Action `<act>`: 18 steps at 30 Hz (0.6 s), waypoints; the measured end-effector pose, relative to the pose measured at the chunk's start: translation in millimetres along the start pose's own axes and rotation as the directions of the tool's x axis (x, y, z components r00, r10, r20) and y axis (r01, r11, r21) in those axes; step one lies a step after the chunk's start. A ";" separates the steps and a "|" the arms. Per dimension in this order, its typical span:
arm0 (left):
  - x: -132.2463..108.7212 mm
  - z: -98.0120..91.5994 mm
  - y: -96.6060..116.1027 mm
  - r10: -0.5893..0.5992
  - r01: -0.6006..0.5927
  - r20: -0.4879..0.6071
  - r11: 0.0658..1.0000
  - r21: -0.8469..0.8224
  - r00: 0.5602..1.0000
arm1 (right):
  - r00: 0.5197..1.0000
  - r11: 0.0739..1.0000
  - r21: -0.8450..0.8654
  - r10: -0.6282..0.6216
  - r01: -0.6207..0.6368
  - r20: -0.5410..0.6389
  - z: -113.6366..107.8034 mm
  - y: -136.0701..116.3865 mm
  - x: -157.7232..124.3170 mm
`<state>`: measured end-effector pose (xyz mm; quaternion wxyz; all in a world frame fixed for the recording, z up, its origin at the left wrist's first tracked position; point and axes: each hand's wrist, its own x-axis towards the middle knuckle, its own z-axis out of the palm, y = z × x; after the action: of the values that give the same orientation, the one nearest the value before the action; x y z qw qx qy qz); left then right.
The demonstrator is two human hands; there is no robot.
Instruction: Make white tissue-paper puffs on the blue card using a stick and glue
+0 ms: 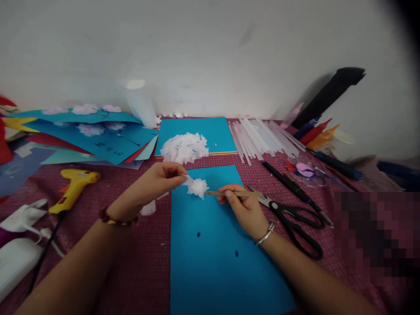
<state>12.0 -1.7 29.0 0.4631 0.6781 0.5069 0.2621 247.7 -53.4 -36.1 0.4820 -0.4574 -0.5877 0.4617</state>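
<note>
The left hand pinches the edge of a white tissue puff between thumb and fingertips, holding it just above the top edge of a blue sheet. The right hand, at 3 o'clock from the puff, is closed around a thin stick whose tip touches the puff's right side. It cannot be told whether the puff rests on the sheet. At 12 o'clock from the puff a pile of white tissue scraps lies on a second blue sheet. Scissors lie just beside the right hand at 4 o'clock from the puff, blades towards the stick. A yellow glue gun lies well apart at 9 o'clock, and clear glue sticks are spread at 2 o'clock.
</note>
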 end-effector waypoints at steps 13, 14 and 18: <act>-3.0 -6.6 -23.7 -0.037 -0.038 0.484 0.989 0.144 0.874 | 1.000 1.000 0.025 0.017 -0.016 -0.016 -2.5 -0.2 0.5; -3.1 -5.0 -25.1 -0.050 -0.030 0.469 0.986 0.162 0.882 | 0.999 0.999 0.036 0.024 -0.023 -0.034 -3.0 -1.0 -0.4; -1.6 -3.0 -31.6 -0.090 -0.010 0.329 0.956 0.292 0.940 | 0.992 0.993 0.106 0.059 -0.047 -0.115 -2.3 -4.4 -2.8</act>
<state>-5.1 -0.4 2.3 0.4444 0.7628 0.4665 0.0552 249.9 -56.7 -32.0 0.5263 -0.4740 -0.5211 0.4762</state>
